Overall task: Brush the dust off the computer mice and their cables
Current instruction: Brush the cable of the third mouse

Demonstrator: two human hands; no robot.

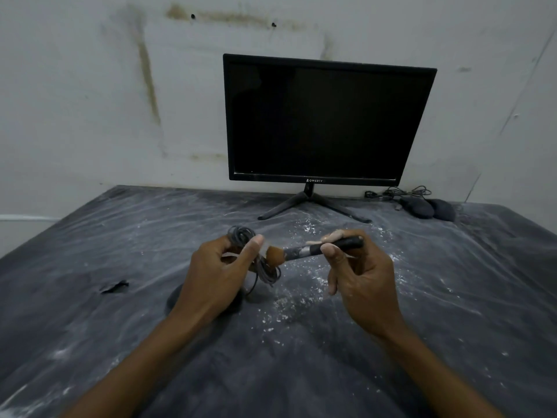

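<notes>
left hand grips a coiled grey mouse cable; right hand pinches a black-handled brown-bristled brush touching it, above the dusty dark bench.

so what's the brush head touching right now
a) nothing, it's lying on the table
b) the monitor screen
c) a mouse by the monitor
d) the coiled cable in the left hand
d: the right hand holds the brush by its handle, with the bristles against the coiled cable that the left hand grips above the table.
</notes>
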